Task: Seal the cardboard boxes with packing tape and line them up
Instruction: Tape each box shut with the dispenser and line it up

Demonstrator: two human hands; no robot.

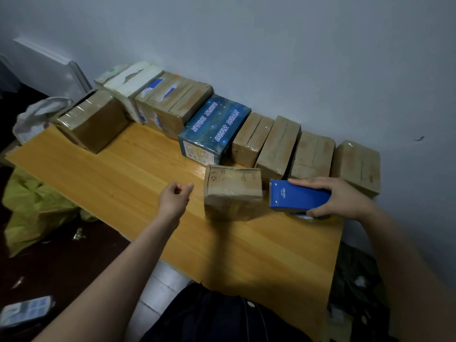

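The right hand grips the blue tape dispenser, just beside a small taped cardboard box; the left hand hovers curled, holding nothing; a row of boxes lines the counter against the wall.

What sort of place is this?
Probably an informal packing corner in a room, not a warehouse: taped cardboard boxes lined along a bare wall on a wooden table, a blue tape dispenser in the right hand, a yellow-green bag on the floor.
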